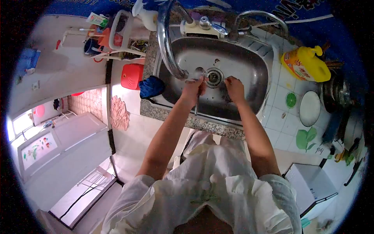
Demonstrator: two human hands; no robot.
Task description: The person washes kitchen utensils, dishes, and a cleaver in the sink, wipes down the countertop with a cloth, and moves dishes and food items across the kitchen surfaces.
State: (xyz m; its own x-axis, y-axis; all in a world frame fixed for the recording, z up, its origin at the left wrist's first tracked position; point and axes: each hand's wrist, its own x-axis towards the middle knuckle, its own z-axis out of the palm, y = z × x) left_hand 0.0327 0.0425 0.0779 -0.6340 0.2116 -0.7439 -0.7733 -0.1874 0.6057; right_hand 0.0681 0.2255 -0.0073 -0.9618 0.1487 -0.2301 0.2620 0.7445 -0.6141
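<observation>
Both of my hands are over a stainless steel sink [249, 58]. My left hand [193, 90] is closed just below the outlet of the curved chrome faucet [165, 46]. Something clear and shiny shows at its fingertips; whether that is water or an object I cannot tell. To the right of the round drain [214, 77], my right hand [235, 89] is closed with its fingers curled in. What it holds, if anything, is hidden. Small dark bits lie on the sink bottom.
A yellow pump bottle [306, 64] and a white oval dish [309, 108] stand on the tiled counter at right. A dark blue cloth item [151, 87] lies at the sink's left edge. A second chrome spout [261, 15] arches behind the sink.
</observation>
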